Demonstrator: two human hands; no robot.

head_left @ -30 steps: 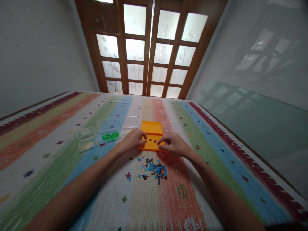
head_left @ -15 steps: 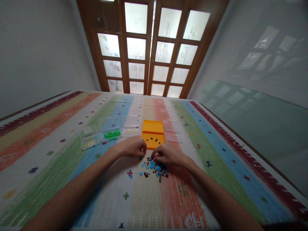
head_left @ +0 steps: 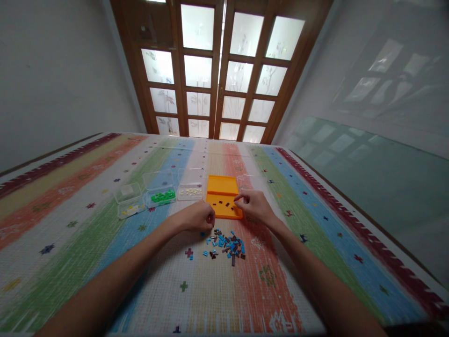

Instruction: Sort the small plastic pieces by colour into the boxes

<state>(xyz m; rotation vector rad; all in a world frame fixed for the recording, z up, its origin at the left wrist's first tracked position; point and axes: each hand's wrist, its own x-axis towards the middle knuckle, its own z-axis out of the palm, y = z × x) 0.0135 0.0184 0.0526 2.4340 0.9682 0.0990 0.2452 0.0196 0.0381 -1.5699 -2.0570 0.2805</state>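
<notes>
A loose pile of small blue and brown building bricks (head_left: 229, 244) lies on the tablecloth in front of me. Beyond it stands an open orange box (head_left: 223, 185), with several dark brown bricks (head_left: 220, 202) scattered in its near half. My right hand (head_left: 255, 206) is over the right side of this box, thumb and fingertips pinched; whatever they hold is too small to make out. Resting at the pile's far left edge, my left hand (head_left: 200, 216) has its fingers curled closed, and their inner side is hidden. A blue brick (head_left: 202, 234) shows just below it.
Left of the orange box are clear lidded boxes: one with cream pieces (head_left: 191, 192), one with green bricks (head_left: 163, 196), one with yellow and white pieces (head_left: 132, 209). Another clear box (head_left: 249, 180) is partly hidden behind my right hand. A striped tablecloth (head_left: 147, 281) covers the table.
My right hand has moved from the brick pile up and away to the right side of the orange box. My left hand has stayed almost in place.
</notes>
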